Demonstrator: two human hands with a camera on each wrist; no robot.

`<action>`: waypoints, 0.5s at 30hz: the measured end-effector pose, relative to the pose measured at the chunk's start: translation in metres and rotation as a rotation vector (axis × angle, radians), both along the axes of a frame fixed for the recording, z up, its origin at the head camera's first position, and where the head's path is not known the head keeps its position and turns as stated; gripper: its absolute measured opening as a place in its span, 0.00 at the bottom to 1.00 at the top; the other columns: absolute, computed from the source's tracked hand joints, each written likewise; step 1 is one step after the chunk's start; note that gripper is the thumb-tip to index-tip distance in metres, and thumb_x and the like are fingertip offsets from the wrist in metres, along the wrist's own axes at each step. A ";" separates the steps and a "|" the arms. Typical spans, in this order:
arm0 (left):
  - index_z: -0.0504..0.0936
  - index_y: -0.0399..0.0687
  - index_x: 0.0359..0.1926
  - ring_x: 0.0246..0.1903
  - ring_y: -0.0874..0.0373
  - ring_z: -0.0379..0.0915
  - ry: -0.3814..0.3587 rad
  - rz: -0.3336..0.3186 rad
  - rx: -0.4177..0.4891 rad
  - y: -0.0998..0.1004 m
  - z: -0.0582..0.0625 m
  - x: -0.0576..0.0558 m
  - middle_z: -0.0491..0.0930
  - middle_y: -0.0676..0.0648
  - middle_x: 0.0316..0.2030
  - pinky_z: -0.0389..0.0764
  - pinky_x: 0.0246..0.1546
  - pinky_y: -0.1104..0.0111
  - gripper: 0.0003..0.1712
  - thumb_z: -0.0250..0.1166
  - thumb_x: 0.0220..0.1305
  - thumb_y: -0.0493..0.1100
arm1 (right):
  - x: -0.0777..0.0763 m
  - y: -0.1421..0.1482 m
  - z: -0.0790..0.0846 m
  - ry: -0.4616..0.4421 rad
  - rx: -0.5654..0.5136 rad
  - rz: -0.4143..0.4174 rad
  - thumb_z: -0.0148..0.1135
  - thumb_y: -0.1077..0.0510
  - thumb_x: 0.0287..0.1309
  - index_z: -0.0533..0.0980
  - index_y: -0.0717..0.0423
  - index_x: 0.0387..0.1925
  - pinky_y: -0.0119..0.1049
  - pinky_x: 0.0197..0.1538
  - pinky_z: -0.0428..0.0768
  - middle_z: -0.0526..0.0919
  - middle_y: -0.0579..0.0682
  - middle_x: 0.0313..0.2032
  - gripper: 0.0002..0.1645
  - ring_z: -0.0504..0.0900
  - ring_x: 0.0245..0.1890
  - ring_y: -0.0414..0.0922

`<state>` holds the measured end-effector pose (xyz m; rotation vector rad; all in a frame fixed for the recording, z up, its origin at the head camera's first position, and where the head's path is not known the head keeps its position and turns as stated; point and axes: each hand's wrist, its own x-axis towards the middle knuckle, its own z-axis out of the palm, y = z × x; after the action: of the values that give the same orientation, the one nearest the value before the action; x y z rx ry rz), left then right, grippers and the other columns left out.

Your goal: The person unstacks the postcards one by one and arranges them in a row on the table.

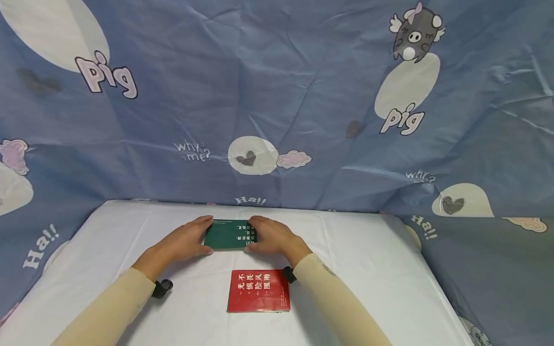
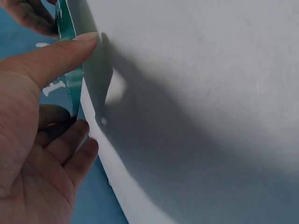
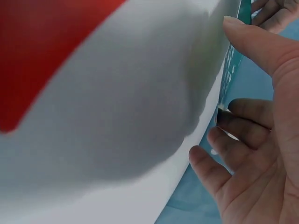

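A dark green booklet (image 1: 229, 234) with white characters is held between both hands above the far part of the white table. My left hand (image 1: 185, 240) grips its left end, thumb at the near edge and fingers at the far edge. At the other end my right hand (image 1: 273, 236) grips it the same way. Both wrist views show the green booklet (image 2: 74, 88) nearly edge-on, pinched by thumb and fingers. Nearer to me, a red booklet (image 1: 258, 297) with white characters lies flat on the table, beside my right wrist; part of it also appears in the right wrist view.
The white-covered table (image 1: 363, 269) ends at a blue patterned cloth (image 1: 268, 96) that hangs behind it and at both sides. A dark wrist-worn device (image 1: 162, 289) sticks out beneath my left sleeve, and another dark piece (image 1: 289, 274) sits at my right wrist.
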<state>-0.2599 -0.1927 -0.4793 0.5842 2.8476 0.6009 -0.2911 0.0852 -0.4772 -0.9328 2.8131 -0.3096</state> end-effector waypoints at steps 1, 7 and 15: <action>0.62 0.26 0.76 0.74 0.31 0.56 -0.003 0.000 0.001 -0.001 0.000 -0.002 0.59 0.30 0.77 0.65 0.70 0.40 0.54 0.80 0.59 0.48 | -0.001 -0.002 0.000 -0.002 0.005 0.000 0.73 0.37 0.60 0.67 0.55 0.76 0.38 0.74 0.66 0.70 0.48 0.74 0.50 0.67 0.75 0.44; 0.62 0.28 0.76 0.73 0.30 0.57 0.004 -0.003 0.027 -0.009 -0.002 -0.013 0.60 0.28 0.75 0.64 0.70 0.39 0.54 0.81 0.57 0.45 | -0.009 -0.011 0.004 0.000 0.002 -0.016 0.74 0.38 0.60 0.68 0.55 0.75 0.37 0.74 0.66 0.71 0.48 0.74 0.49 0.68 0.74 0.43; 0.61 0.27 0.76 0.73 0.30 0.57 -0.021 0.015 0.064 -0.017 -0.003 -0.021 0.61 0.27 0.74 0.63 0.71 0.39 0.55 0.82 0.56 0.43 | -0.016 -0.023 0.000 -0.020 0.006 -0.043 0.75 0.39 0.60 0.68 0.55 0.75 0.38 0.74 0.67 0.71 0.48 0.74 0.49 0.68 0.74 0.44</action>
<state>-0.2808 -0.2101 -0.4825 0.5638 2.8246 0.6991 -0.3068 0.0617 -0.4768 -0.8645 2.8178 -0.3146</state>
